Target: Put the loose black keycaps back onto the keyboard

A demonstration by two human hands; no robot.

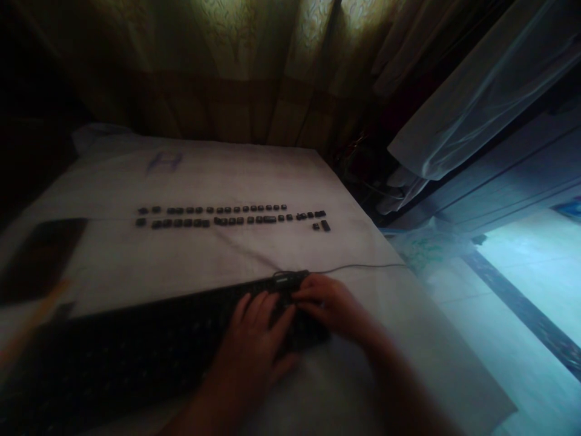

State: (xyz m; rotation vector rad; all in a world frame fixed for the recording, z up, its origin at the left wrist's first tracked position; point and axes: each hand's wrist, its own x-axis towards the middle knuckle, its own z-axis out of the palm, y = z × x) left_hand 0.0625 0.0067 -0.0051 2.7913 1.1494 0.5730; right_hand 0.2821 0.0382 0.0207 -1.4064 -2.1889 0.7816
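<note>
A black keyboard point(149, 345) lies at a slant across the near side of the white-covered table. My left hand point(254, 333) rests on its right part with the fingers stretched out and lying over the keys. Beside it, my right hand point(333, 306) is at the keyboard's right end, thumb and fingers drawn together; dimness and blur hide anything between the fingertips. Beyond the keyboard, small black keycaps point(236, 221) are laid out in two long rows. A pair of loose keycaps point(325, 226) sits just below the right end.
A thin cable point(358, 266) runs from the keyboard's back over the table's right edge. At left lie a dark flat rectangular object point(43, 257) and a blurred yellow-orange strip point(39, 321). Patterned curtains point(218, 72) hang behind the table point(254, 166). A plastic bag point(426, 245) is at right.
</note>
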